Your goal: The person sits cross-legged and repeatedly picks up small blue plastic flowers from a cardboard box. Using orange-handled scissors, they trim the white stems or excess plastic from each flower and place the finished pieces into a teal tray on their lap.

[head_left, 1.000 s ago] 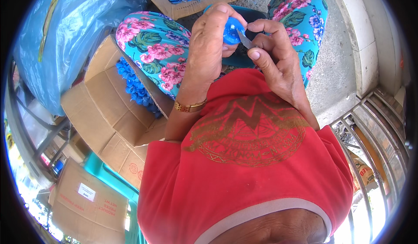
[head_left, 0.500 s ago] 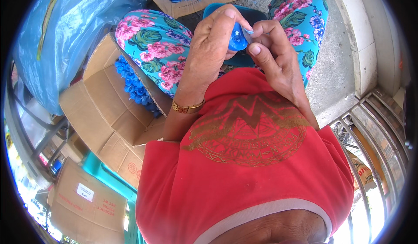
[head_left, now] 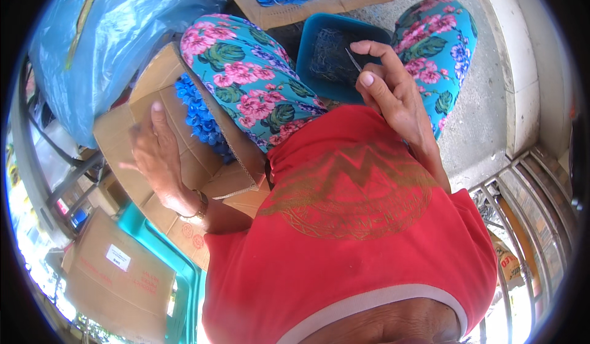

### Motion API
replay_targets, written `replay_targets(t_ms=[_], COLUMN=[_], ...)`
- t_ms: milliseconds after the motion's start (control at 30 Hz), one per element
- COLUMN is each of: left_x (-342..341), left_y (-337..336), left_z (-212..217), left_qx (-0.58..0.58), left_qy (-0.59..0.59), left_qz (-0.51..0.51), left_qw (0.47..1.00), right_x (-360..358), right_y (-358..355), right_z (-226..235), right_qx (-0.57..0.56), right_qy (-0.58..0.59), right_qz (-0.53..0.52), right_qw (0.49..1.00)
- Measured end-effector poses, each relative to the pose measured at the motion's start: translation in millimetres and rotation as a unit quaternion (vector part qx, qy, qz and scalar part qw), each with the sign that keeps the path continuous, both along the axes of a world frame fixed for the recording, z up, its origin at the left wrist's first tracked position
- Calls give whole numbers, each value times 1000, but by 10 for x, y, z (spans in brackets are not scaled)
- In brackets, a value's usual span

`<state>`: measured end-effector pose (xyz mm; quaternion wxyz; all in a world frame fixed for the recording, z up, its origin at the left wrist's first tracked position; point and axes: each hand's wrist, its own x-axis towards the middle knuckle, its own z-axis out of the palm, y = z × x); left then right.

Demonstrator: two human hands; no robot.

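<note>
Your left hand [head_left: 157, 156], blurred, grip spread, hovers over an open cardboard box [head_left: 161, 70], nearer than your right hand [head_left: 393, 92] to the blue plastic pieces [head_left: 200, 113] lying just to its right. Your right grip pinches a thin blade [head_left: 353, 59], its long axis slanting forward-left above the teal bin [head_left: 332, 87]. A second carton [head_left: 117, 295] bears a white label [head_left: 118, 257]; your red shirt [head_left: 344, 264], gold print [head_left: 356, 173].

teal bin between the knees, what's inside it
Inside the teal bin lies a tangle of thin bluish strands. Whatever lies beneath them is covered, and the right hand, holding a small blade, hides the bin's lower right part.
</note>
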<state>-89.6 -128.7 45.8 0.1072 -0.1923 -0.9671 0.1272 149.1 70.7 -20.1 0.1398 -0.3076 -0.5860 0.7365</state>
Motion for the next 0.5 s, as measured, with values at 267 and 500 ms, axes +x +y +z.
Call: replay_targets(t_ms=[267, 500], left_x=[106, -128], left_y=[1269, 2660], left_z=[-767, -2569], left_qx=[299, 159], left_qy=[-100, -329], left_qz=[-359, -229], left_qw=[878, 902], right_x=[-71, -41], right_y=[65, -19], right_z=[-57, -90], right_qx=[-45, -68], right_qy=[-36, -24], right_qz=[12, -34], right_qw=[998, 997])
